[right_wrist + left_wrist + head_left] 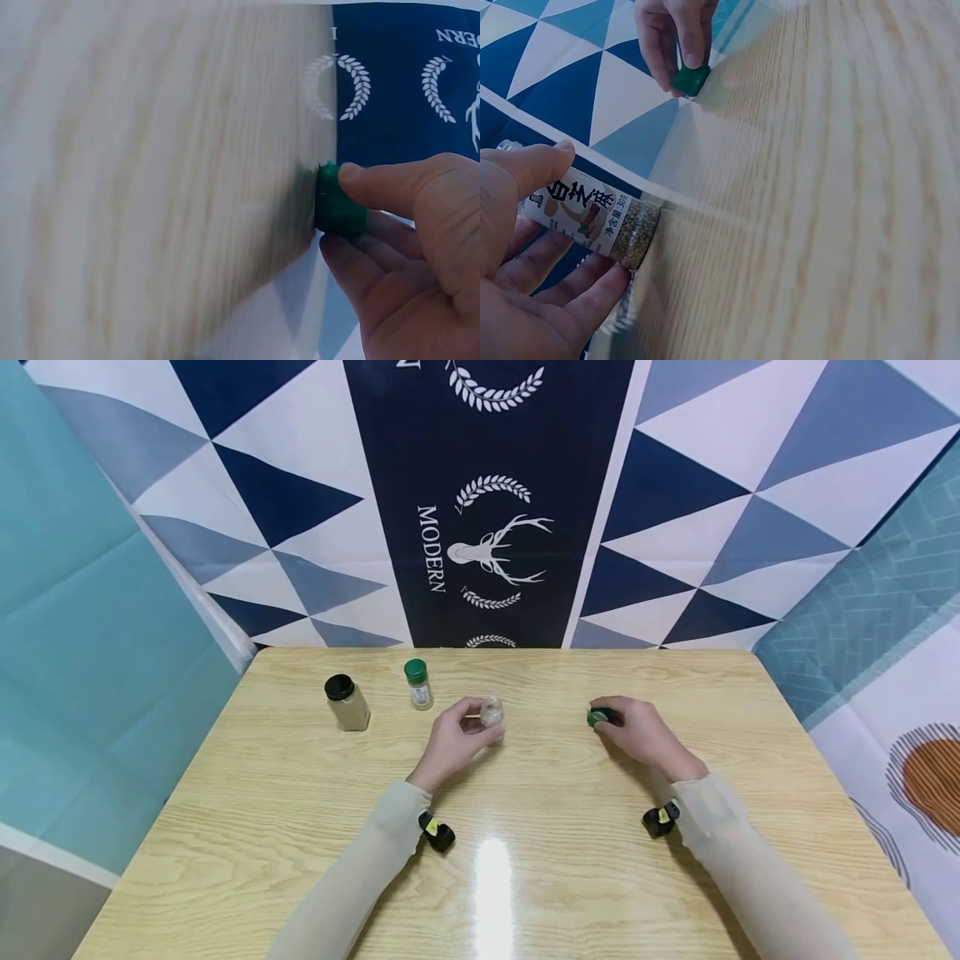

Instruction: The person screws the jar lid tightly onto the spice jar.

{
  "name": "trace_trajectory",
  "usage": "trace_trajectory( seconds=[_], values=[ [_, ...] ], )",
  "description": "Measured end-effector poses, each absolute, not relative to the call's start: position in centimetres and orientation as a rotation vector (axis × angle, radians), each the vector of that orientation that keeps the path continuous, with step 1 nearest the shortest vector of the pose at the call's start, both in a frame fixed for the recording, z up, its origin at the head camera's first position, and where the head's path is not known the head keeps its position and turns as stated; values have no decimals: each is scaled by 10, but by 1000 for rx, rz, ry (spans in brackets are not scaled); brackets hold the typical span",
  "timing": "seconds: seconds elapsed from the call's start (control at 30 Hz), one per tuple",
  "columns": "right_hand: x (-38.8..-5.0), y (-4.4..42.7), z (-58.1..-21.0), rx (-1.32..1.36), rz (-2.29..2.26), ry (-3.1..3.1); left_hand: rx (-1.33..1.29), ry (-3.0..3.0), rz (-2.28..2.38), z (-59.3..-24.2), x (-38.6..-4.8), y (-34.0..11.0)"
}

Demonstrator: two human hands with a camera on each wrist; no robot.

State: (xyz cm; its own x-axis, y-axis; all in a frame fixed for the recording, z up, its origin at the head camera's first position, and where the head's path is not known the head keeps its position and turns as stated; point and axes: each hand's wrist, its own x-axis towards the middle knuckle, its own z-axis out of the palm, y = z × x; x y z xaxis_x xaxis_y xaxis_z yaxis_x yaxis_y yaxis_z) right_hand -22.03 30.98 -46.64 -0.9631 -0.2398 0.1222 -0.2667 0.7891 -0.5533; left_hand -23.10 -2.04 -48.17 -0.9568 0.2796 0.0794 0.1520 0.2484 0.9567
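My left hand (459, 739) holds a small clear spice jar (492, 712) upright on the table. Its neck is bare, without a cap. In the left wrist view the jar (604, 210) carries a white label with Chinese writing and has pale seeds at the bottom; thumb and fingers are round it. To the right, my right hand (637, 727) pinches a green cap (597, 717) low at the table surface. The right wrist view shows that cap (339, 202) between thumb and fingertips, its edge touching or very near the wood.
Left of my left hand stands a jar with a green cap (417, 683). Farther left is a larger jar with a black lid (348, 703). The wooden table (570, 827) ends at a patterned cloth (487, 510) at the back.
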Motion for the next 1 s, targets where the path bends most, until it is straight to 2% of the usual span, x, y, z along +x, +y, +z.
trace_trajectory(
  seconds=[0.27,1.0],
  values=[
    [-215,306,-469,314,966,-2949,434,2400,1788,-482,-227,-28],
    [-202,290,-468,329,1066,-2918,474,2408,1740,-478,-217,-50]
  ],
)
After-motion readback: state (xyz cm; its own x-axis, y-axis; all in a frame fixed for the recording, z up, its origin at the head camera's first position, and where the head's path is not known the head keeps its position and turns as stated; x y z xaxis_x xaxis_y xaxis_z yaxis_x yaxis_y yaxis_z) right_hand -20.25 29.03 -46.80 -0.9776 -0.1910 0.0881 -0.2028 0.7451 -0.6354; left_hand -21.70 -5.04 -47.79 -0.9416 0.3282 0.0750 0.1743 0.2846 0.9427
